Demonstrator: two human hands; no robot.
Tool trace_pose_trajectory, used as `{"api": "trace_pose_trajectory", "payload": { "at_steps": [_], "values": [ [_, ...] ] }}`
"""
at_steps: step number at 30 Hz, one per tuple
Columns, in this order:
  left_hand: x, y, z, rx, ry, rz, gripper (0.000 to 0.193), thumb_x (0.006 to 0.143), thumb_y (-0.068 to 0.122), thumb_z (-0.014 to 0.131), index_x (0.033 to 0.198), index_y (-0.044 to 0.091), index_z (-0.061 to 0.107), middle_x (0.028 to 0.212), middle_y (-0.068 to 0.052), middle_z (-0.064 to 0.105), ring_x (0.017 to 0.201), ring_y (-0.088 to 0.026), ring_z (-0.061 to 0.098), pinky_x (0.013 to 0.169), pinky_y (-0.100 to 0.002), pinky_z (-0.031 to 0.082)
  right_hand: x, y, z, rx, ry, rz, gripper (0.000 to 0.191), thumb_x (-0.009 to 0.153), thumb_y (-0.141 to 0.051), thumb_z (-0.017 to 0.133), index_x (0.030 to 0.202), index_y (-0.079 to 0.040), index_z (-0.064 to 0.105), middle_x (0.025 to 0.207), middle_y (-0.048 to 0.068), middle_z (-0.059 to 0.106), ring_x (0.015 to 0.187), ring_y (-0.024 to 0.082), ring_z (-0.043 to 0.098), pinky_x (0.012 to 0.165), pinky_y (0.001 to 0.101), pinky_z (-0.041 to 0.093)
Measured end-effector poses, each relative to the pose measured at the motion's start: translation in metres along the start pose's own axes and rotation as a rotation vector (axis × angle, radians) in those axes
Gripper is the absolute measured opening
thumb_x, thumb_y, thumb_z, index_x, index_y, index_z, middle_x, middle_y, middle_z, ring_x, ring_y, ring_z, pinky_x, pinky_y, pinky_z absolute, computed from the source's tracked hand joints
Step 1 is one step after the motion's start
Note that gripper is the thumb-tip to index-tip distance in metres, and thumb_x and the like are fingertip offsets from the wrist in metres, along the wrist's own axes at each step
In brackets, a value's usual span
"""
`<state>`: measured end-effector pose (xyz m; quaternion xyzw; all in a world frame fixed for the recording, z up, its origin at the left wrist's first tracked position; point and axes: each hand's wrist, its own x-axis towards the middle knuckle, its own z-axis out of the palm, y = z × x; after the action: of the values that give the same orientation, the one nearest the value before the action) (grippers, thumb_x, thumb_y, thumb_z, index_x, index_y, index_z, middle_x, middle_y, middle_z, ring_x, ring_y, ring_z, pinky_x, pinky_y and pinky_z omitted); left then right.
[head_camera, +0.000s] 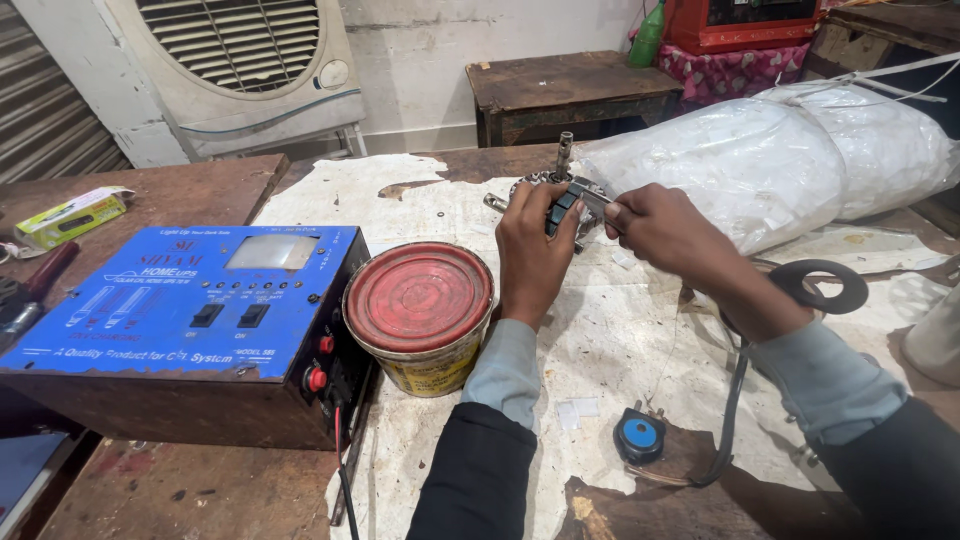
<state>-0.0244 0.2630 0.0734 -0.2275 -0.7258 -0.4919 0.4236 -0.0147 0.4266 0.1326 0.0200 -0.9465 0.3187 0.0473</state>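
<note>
Left hand (532, 250) clamped on small dark switch block (562, 212); right hand (655, 225) pinched its metal end (594, 197). Block sat mid-bench, between both grips, above white sheet (620, 330). Metal shaft part (563, 158) just behind grip; red-lidded tin (420, 315) left of it. Steady support likely mattered; fingertip pull best kept short, straight.

Metal part (560, 190) mostly behind hands (600, 235)

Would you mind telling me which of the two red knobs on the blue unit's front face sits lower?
The larger red knob near the bottom edge of the blue power unit; the smaller red knob sits above it.
</note>
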Motion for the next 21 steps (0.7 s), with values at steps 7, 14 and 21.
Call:
{"api": "trace_pose_trajectory", "payload": {
  "at_steps": [7,14,21],
  "values": [
    [0.001,-0.007,-0.001,-0.044,0.089,-0.042,0.022,0.091,0.016,0.077,0.105,0.000,0.072,0.095,-0.012,0.067,0.081,-0.027,0.072,0.070,-0.038,0.057,-0.017,-0.011,0.014,-0.243,0.229,-0.263,0.034,0.104,-0.024,0.050,0.090,0.000,0.069,0.074,0.027,0.068,0.071,0.047,0.067,0.067,0.0555,0.051],
    [0.001,-0.008,-0.001,-0.027,0.079,-0.045,0.022,0.091,0.015,0.078,0.106,0.001,0.072,0.096,-0.012,0.068,0.081,-0.025,0.072,0.070,-0.036,0.057,-0.025,-0.010,0.016,-0.424,0.345,-0.427,0.025,0.104,-0.022,0.053,0.098,0.001,0.061,0.068,0.024,0.064,0.067,0.046,0.065,0.060,0.0564,0.050],
    [0.000,-0.012,0.001,-0.028,0.113,-0.036,0.020,0.091,0.014,0.077,0.106,0.002,0.071,0.096,-0.012,0.067,0.082,-0.026,0.072,0.071,-0.037,0.057,-0.037,-0.020,0.014,-0.532,0.310,-0.498,0.048,0.089,-0.029,0.063,0.122,0.003,0.046,0.096,0.024,0.058,0.061,0.039,0.064,0.051,0.0484,0.051]
  ]
}}
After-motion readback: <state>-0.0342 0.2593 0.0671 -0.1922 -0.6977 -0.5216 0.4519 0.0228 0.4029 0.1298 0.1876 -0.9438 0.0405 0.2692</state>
